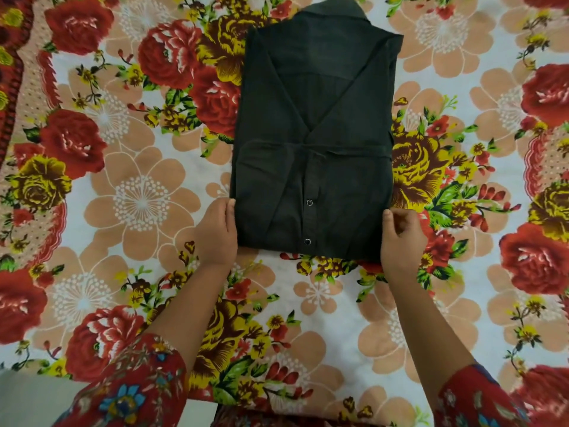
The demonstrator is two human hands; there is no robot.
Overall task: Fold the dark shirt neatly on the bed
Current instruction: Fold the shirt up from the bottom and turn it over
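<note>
The person is wearing a red top printed with small flowers in blue, yellow, green and pale grey. The left sleeve (135,392) is hanging loose and wide, its hem ending above the elbow and leaving the forearm bare. The right sleeve (474,399) is showing the same busy floral print, with blue blooms along its lower edge. The left hand (217,231) and right hand (400,241) are going bare, with no rings, bangles or watch showing.
</note>
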